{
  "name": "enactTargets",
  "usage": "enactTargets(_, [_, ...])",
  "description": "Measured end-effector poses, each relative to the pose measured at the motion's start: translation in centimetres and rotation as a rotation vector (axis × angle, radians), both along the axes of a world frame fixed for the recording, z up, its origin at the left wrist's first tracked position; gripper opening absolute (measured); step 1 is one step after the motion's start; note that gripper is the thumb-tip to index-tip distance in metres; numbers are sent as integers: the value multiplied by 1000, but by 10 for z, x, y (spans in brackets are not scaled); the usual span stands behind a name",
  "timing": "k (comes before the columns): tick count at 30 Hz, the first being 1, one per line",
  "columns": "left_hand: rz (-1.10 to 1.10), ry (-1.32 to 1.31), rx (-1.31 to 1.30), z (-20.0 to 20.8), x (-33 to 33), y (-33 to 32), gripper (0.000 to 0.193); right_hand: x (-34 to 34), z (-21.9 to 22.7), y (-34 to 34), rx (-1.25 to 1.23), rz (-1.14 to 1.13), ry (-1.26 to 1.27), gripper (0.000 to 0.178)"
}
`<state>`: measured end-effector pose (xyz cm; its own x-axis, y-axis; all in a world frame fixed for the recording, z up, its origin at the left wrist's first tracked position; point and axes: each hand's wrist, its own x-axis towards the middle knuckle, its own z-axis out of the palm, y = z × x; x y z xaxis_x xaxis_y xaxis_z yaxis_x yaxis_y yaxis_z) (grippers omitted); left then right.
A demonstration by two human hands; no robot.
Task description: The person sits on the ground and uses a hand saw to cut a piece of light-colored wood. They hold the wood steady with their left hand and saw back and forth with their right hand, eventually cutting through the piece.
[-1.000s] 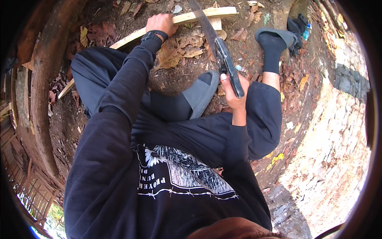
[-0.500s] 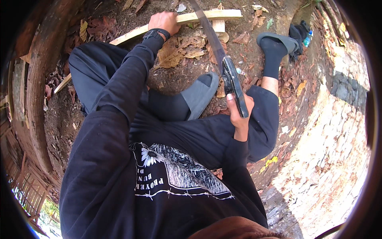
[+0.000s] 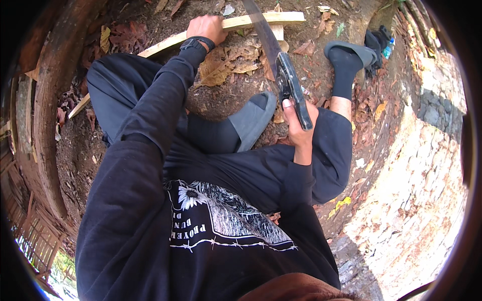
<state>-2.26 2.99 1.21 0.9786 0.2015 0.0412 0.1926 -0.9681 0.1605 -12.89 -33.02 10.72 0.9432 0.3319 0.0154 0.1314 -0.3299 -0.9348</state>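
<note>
A long pale wooden strip (image 3: 236,23) runs across the upper part of the view. My left hand (image 3: 207,28) is closed around it, pressing it from above. Against the strip, to the right of that hand, lies the blade of a hand saw (image 3: 267,36), crossing it at a steep angle. My right hand (image 3: 300,120) grips the saw's black handle, thumb along its near side. Under the strip's right part sits a small wooden block (image 3: 277,33). How deep the blade has cut cannot be made out.
My slippered left foot (image 3: 253,120) rests on the ground between the strip and my body; the other slippered foot (image 3: 351,52) is farther right. Dry leaves (image 3: 216,67) litter the soil. A log (image 3: 47,135) borders the left side. Dark items (image 3: 376,47) lie beyond the right foot.
My right hand has pushed the saw forward, away from my body, so its handle is nearer the strip. My left hand and the strip stay in place.
</note>
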Motion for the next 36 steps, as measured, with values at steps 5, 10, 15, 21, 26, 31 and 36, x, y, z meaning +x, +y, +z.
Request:
enactTargets(5, [26, 12, -27, -1, -2, -2, 39, -4, 23, -3, -59, 27, 19, 21])
enactTargets(10, [24, 7, -17, -4, 0, 2, 39, -22, 38, -17, -121, 98, -78, 13])
enactTargets(15, [-7, 15, -8, -4, 2, -4, 40, -5, 28, -4, -63, 32, -1, 20])
enactTargets(21, [26, 28, 5, -1, 3, 3, 39, -29, 39, -23, -110, 47, -19, 16])
enactTargets(26, [14, -11, 9, -10, -2, -1, 38, -42, 20, -23, -87, 45, -96, 19])
enactTargets(31, [-21, 16, 17, -3, 4, 2, 38, 10, 11, 12, -59, 61, -104, 25])
enactTargets(36, [28, 12, 4, -3, -2, 0, 36, -55, 28, -55, -128, 62, -81, 11])
